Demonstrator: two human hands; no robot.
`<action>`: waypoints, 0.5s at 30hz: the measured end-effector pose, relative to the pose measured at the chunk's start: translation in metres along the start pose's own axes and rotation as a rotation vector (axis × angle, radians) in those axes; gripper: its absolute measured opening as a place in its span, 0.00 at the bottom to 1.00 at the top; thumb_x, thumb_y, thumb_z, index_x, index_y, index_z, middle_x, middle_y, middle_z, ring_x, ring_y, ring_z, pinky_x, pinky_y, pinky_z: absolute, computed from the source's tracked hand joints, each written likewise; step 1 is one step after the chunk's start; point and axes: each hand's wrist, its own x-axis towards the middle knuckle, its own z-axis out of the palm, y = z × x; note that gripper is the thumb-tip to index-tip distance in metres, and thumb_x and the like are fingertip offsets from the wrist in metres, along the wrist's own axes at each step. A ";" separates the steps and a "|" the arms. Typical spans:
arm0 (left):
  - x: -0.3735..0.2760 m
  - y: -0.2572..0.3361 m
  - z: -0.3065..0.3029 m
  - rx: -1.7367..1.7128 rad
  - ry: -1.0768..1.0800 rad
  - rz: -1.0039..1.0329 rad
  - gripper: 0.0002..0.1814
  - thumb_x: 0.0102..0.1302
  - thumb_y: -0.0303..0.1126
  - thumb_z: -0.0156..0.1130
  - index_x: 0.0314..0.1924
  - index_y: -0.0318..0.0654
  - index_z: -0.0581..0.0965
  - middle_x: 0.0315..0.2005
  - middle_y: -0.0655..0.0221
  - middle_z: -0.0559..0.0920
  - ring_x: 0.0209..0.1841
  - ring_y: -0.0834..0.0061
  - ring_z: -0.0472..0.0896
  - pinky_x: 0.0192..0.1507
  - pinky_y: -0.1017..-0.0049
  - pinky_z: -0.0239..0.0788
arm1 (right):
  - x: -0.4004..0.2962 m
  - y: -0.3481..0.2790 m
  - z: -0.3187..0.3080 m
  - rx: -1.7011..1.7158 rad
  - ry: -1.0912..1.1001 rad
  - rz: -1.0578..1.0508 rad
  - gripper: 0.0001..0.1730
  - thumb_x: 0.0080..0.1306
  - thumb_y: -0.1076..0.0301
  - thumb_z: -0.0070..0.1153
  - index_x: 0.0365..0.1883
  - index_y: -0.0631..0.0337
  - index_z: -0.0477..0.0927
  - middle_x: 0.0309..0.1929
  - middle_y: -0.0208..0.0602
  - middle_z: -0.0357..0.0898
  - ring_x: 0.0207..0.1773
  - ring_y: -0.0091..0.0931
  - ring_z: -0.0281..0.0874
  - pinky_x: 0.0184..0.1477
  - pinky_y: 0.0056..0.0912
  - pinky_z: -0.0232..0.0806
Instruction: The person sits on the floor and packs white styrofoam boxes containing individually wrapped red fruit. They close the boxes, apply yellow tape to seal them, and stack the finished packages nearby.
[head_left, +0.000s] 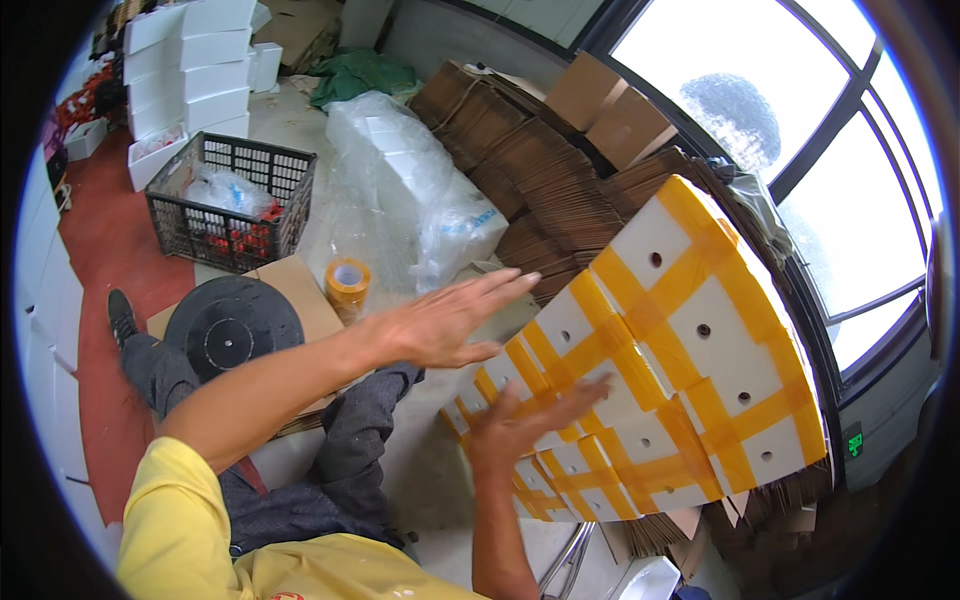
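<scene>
My left hand reaches across to the right, fingers stretched and thumb apart, holding nothing. Below it is my right hand, also with spread fingers and nothing in them, slightly blurred. Both are nearest a tall stack of white foam boxes, bound with crossing bands of yellow tape and showing round holes. Whether the right fingers touch a box, I cannot tell. Between my legs, a round black turntable rests on cardboard. Beyond my left forearm stand rolls of yellow tape, stacked one on another.
Ahead stands a black plastic crate with a clear bag and red items inside. White foam boxes are piled behind it. Plastic-wrapped white boxes lie beside bundles of flattened cardboard. Windows line the right side.
</scene>
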 end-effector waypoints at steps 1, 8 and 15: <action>-0.040 -0.012 0.003 -0.043 -0.038 -0.152 0.52 0.71 0.33 0.71 0.88 0.42 0.52 0.85 0.43 0.57 0.85 0.44 0.61 0.85 0.55 0.57 | -0.024 -0.017 0.013 0.131 -0.116 0.041 0.52 0.82 0.50 0.57 0.88 0.68 0.43 0.92 0.63 0.32 0.94 0.57 0.27 0.88 0.67 0.30; -0.328 0.012 -0.004 0.015 0.276 -0.934 0.38 0.73 0.36 0.69 0.78 0.31 0.71 0.75 0.43 0.73 0.80 0.45 0.70 0.81 0.54 0.62 | -0.151 -0.111 0.080 0.712 -0.803 -0.025 0.40 0.74 0.71 0.63 0.80 0.76 0.63 0.85 0.65 0.58 0.88 0.56 0.53 0.87 0.58 0.44; -0.469 0.107 -0.017 0.303 0.972 -0.933 0.31 0.72 0.28 0.68 0.73 0.30 0.74 0.69 0.45 0.78 0.73 0.45 0.75 0.77 0.55 0.67 | -0.218 -0.199 0.089 0.865 -1.301 -0.336 0.34 0.76 0.73 0.60 0.76 0.78 0.67 0.81 0.68 0.66 0.82 0.57 0.65 0.83 0.55 0.57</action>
